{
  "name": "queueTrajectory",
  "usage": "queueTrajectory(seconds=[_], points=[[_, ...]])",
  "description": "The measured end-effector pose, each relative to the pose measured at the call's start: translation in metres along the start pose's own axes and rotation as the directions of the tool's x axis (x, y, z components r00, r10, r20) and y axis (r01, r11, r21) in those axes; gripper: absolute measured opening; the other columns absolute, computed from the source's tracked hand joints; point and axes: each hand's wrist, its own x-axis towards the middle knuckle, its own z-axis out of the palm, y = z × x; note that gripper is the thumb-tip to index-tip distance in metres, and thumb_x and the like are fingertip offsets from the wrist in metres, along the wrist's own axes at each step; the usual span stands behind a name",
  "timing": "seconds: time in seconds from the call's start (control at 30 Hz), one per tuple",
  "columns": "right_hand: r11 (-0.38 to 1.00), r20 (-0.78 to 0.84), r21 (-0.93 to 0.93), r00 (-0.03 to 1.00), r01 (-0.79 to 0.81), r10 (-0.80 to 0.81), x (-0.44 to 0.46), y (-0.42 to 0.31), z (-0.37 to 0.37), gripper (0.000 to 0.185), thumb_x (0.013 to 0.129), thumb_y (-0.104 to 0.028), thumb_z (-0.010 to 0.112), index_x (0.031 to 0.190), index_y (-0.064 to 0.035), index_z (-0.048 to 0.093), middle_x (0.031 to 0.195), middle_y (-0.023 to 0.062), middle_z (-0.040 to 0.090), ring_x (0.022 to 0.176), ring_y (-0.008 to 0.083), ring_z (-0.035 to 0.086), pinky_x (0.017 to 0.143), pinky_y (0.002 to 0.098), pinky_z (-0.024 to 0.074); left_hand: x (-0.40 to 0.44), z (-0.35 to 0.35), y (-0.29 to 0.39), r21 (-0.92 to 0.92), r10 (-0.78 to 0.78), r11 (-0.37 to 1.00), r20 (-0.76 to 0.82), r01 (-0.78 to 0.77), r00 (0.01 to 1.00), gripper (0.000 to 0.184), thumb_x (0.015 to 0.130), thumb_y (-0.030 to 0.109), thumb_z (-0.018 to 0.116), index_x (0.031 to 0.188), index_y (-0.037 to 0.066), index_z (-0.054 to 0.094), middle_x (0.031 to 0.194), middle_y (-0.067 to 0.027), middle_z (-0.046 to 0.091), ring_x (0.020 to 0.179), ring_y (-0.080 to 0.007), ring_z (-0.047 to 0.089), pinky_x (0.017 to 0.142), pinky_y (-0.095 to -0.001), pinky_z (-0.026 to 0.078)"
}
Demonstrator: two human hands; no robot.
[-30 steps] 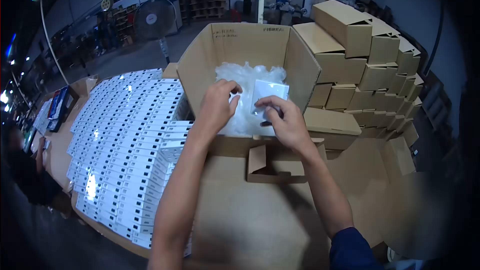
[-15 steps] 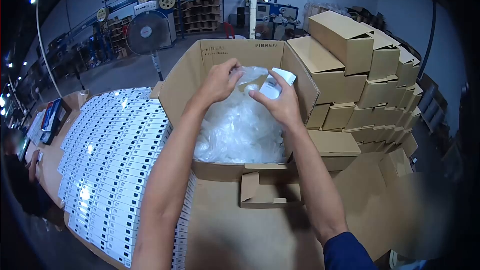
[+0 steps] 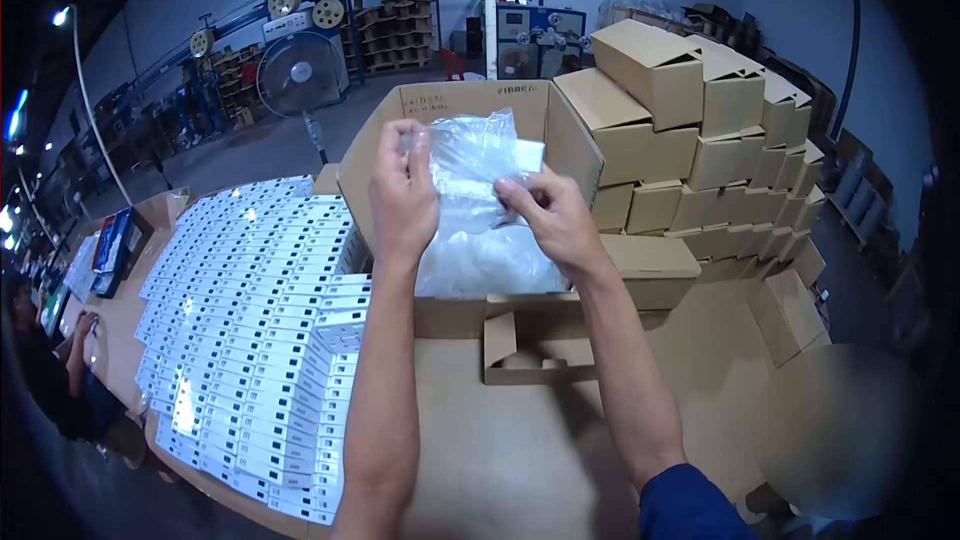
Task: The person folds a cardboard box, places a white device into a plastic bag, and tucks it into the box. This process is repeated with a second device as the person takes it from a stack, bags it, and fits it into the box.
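A clear plastic bag (image 3: 468, 152) is stretched between my two hands, above a large open carton (image 3: 450, 318). My left hand (image 3: 404, 202) is closed on the bag's left edge, fingers pointing up. My right hand (image 3: 562, 223) pinches the bag's right side, together with a small white box (image 3: 529, 154). Only part of that box shows; whether it lies inside the bag or behind it, I cannot tell. Loose clear plastic bags (image 3: 488, 262) fill the carton below my hands.
Rows of white boxes (image 3: 250, 330) cover the table on the left. Brown cardboard boxes (image 3: 650, 155) are stacked at right. A small open cardboard box (image 3: 540, 376) sits before the carton. A fan (image 3: 300, 75) stands behind; another person (image 3: 65, 360) is at far left.
The plastic bag has been lifted and spread out, and now covers much of the white box. My left hand has shifted left and turned upright. The camera view has swung slightly.
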Motion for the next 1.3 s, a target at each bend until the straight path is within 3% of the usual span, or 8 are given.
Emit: queueTrajectory(seconds=[0.17, 0.4, 0.5, 0.63, 0.9, 1.07, 1.17, 1.3], points=[[0.967, 0.022, -0.164, 0.979, -0.196, 0.202, -0.142, -0.035, 0.001, 0.032, 0.099, -0.023, 0.071, 0.083, 0.0047, 0.070, 0.101, 0.0160, 0.064, 0.090, 0.0191, 0.059, 0.082, 0.0318, 0.0468, -0.104, -0.012, 0.037, -0.060, 0.016, 0.998, -0.145, -0.025, 0.989, 0.020, 0.110, 0.020, 0.052, 0.104, 0.002, 0.058, 0.077, 0.0031, 0.055, 0.064, -0.0015, 0.044, 0.056, -0.0206, 0.035], [0.903, -0.126, 0.083, 0.895, -0.421, 0.428, -0.302, -0.054, 0.021, 0.016, 0.093, -0.013, 0.077, 0.102, -0.0004, 0.079, 0.118, 0.0147, 0.066, 0.108, 0.0242, 0.064, 0.095, 0.0350, 0.0494, -0.289, -0.036, 0.054, -0.059, -0.435, 0.899, 0.007, 0.434, 0.900, 0.017, 0.106, 0.018, 0.056, 0.109, 0.002, 0.060, 0.095, -0.0035, 0.058, 0.083, -0.0100, 0.051, 0.072, -0.0254, 0.042], [0.895, -0.201, -0.082, 0.887, -0.438, 0.416, -0.332, -0.059, 0.025, 0.016, 0.089, -0.009, 0.079, 0.102, 0.0004, 0.079, 0.111, 0.0165, 0.066, 0.104, 0.0274, 0.065, 0.091, 0.0351, 0.0510, -0.310, -0.045, 0.066, 0.418, 0.008, 0.908, -0.021, 0.001, 1.000, 0.028, 0.098, 0.017, 0.067, 0.120, 0.000, 0.060, 0.102, -0.0095, 0.060, 0.089, -0.0188, 0.054, 0.075, -0.0307, 0.044], [0.864, -0.189, -0.208, 0.885, -0.459, 0.426, -0.347, -0.072, 0.026, 0.017, 0.086, -0.006, 0.080, 0.100, 0.0021, 0.077, 0.110, 0.0194, 0.066, 0.100, 0.0308, 0.067, 0.088, 0.0359, 0.0526, -0.315, -0.052, 0.101, 0.432, 0.147, 0.845, 0.378, -0.315, 0.914, 0.034, 0.081, 0.012, 0.081, 0.110, 0.001, 0.068, 0.110, -0.0137, 0.062, 0.102, -0.0289, 0.059, 0.085, -0.0408, 0.050], [0.879, -0.134, -0.250, 0.914, -0.405, 0.383, -0.353, -0.064, 0.011, 0.015, 0.090, -0.008, 0.075, 0.098, 0.0040, 0.075, 0.108, 0.0221, 0.065, 0.099, 0.0340, 0.067, 0.086, 0.0398, 0.0529, -0.309, -0.038, 0.080, 0.282, -0.026, 0.943, 0.588, -0.175, 0.808, 0.016, 0.085, 0.007, 0.079, 0.086, 0.001, 0.064, 0.085, -0.0131, 0.066, 0.074, -0.0288, 0.066, 0.068, -0.0372, 0.053], [0.849, 0.048, -0.298, 0.882, -0.436, 0.470, -0.356, -0.066, -0.006, 0.019, 0.097, -0.013, 0.068, 0.096, 0.0042, 0.074, 0.107, 0.0243, 0.062, 0.096, 0.0375, 0.064, 0.088, 0.0422, 0.0514, -0.310, -0.027, 0.042, 0.356, 0.066, 0.913, 0.350, -0.198, 0.934, 0.009, 0.092, 0.015, 0.077, 0.089, 0.007, 0.071, 0.058, -0.0078, 0.060, 0.046, -0.0252, 0.060, 0.047, -0.0358, 0.049], [0.851, 0.027, -0.241, 0.873, -0.467, 0.487, -0.363, -0.064, -0.006, 0.020, 0.099, -0.013, 0.066, 0.099, 0.0059, 0.073, 0.110, 0.0245, 0.063, 0.099, 0.0362, 0.065, 0.090, 0.0402, 0.0509, -0.295, -0.037, 0.047, 0.423, -0.222, 0.902, 0.273, 0.091, 0.936, 0.014, 0.097, 0.018, 0.072, 0.095, 0.004, 0.071, 0.059, -0.0062, 0.060, 0.049, -0.0184, 0.061, 0.050, -0.0293, 0.050], [0.873, -0.092, -0.161, 0.888, -0.461, 0.451, -0.371, -0.051, -0.002, 0.026, 0.104, -0.015, 0.060, 0.106, 0.0082, 0.071, 0.117, 0.0200, 0.064, 0.105, 0.0297, 0.064, 0.093, 0.0364, 0.0491, -0.309, -0.050, 0.017, -0.169, -0.417, 0.898, -0.041, 0.405, 0.908, 0.041, 0.100, 0.028, 0.070, 0.125, -0.001, 0.058, 0.094, -0.0070, 0.065, 0.084, -0.0156, 0.064, 0.077, -0.0278, 0.053]])
